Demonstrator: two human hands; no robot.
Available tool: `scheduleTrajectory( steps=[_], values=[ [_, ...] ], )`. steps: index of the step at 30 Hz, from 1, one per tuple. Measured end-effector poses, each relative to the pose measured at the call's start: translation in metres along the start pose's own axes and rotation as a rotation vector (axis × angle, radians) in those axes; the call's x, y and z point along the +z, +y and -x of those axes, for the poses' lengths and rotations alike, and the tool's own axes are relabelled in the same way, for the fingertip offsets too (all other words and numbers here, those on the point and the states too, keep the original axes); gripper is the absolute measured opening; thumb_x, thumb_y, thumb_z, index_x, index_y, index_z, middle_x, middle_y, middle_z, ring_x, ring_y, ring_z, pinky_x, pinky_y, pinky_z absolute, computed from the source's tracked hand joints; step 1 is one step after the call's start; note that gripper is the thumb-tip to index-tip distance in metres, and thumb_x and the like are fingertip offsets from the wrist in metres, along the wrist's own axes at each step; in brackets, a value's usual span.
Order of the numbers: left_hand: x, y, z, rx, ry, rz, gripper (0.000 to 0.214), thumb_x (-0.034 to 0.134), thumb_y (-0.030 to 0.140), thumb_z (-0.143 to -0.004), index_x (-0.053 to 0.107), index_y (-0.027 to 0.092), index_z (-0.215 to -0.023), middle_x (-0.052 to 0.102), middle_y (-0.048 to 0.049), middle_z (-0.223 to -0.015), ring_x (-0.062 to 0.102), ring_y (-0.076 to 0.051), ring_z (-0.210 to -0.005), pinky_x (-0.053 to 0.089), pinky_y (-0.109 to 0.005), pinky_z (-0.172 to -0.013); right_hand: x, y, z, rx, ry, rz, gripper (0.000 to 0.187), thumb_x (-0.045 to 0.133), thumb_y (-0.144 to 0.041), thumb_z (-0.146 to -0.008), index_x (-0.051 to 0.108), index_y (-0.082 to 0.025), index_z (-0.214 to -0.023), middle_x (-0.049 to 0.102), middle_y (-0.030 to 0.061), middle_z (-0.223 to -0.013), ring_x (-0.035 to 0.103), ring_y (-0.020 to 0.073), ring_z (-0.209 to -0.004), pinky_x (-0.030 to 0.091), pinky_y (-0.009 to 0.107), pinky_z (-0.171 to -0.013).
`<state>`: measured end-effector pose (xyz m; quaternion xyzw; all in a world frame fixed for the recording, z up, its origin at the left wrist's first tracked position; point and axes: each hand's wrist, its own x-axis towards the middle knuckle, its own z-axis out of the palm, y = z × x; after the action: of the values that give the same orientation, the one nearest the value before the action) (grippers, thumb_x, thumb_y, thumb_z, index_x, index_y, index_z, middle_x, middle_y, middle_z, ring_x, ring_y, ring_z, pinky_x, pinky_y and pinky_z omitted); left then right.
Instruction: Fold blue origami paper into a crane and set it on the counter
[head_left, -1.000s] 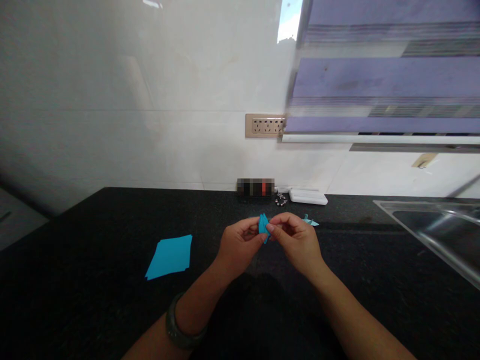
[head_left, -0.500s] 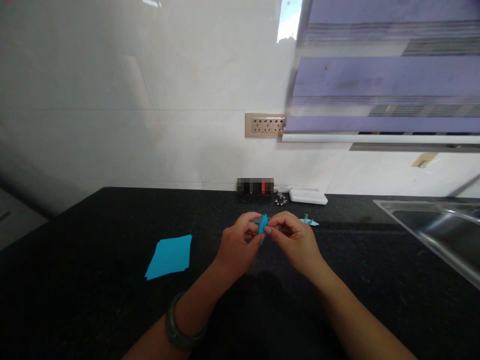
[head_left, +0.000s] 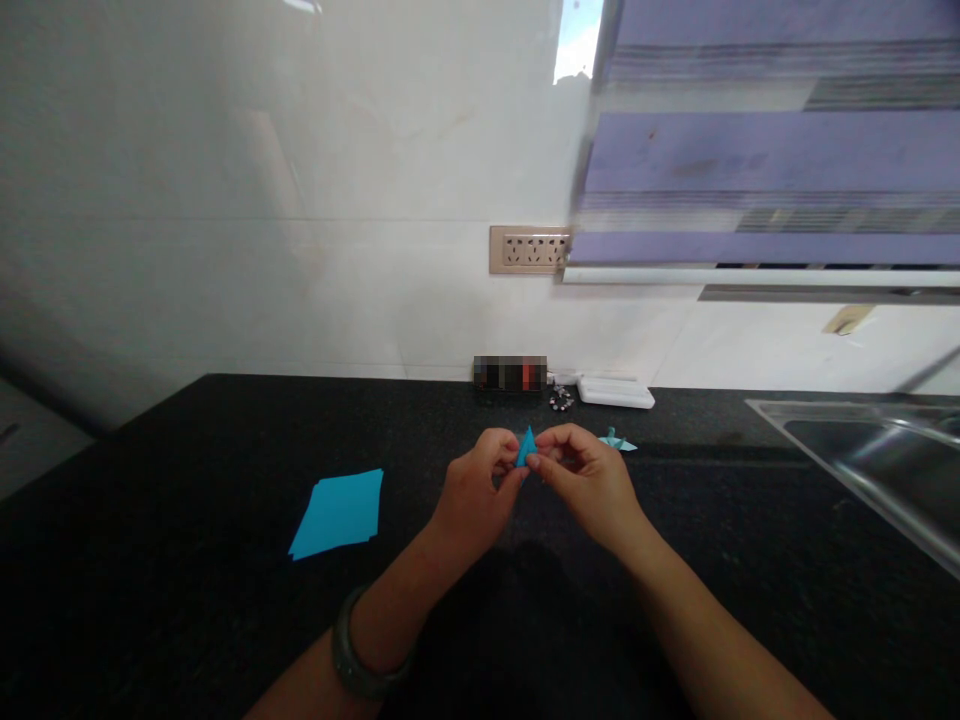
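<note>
A small folded piece of blue paper (head_left: 527,449), pointed at the top, is held up over the dark counter between my two hands. My left hand (head_left: 480,485) pinches it from the left with thumb and fingers. On the other side, my right hand (head_left: 592,480) grips its lower right edge between thumb and forefinger. The fingers hide part of the folds. Just beyond my right hand lies a pale blue folded paper piece (head_left: 619,443). A stack of flat blue paper sheets (head_left: 341,513) rests on the counter to the left.
Along the wall at the back of the black counter (head_left: 187,620) are a blurred-out dark box (head_left: 510,374), a beaded loop (head_left: 561,399) and a white flat device (head_left: 616,392). A steel sink (head_left: 885,470) is set in at the right. A wall socket (head_left: 529,250) sits above.
The folded blue paper has turned slightly between my fingers and now shows a wider, triangular face. My hands have hardly moved.
</note>
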<state>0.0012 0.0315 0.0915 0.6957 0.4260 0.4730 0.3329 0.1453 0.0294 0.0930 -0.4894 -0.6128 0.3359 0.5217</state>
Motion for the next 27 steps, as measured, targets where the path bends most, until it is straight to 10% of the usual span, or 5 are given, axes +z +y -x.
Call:
scheduleTrajectory(
  steps=[9,27],
  values=[
    [-0.002,0.002,-0.006,-0.175,-0.094,0.449,0.025,0.063,0.017,-0.067,0.039,0.019,-0.075,0.054,0.0060,-0.059,0.051,-0.008,-0.053,0.038,-0.019,-0.051,-0.006,-0.003,0.000,-0.229,-0.054,0.023,0.004,0.061,-0.021,-0.072,0.060,-0.020,-0.069,0.056,0.0019,-0.074,0.053,0.0139,-0.069,0.043,0.027,-0.061],
    [-0.009,0.014,-0.006,-0.321,-0.128,0.558,0.017,0.068,0.018,-0.062,0.057,0.011,-0.073,0.059,0.0024,-0.055,0.055,-0.008,-0.049,0.046,-0.021,-0.051,-0.010,0.002,-0.002,0.030,-0.292,-0.374,0.012,0.064,-0.026,-0.071,0.061,-0.019,-0.080,0.058,-0.0018,-0.064,0.055,0.0095,-0.057,0.046,0.024,-0.054]
  ],
)
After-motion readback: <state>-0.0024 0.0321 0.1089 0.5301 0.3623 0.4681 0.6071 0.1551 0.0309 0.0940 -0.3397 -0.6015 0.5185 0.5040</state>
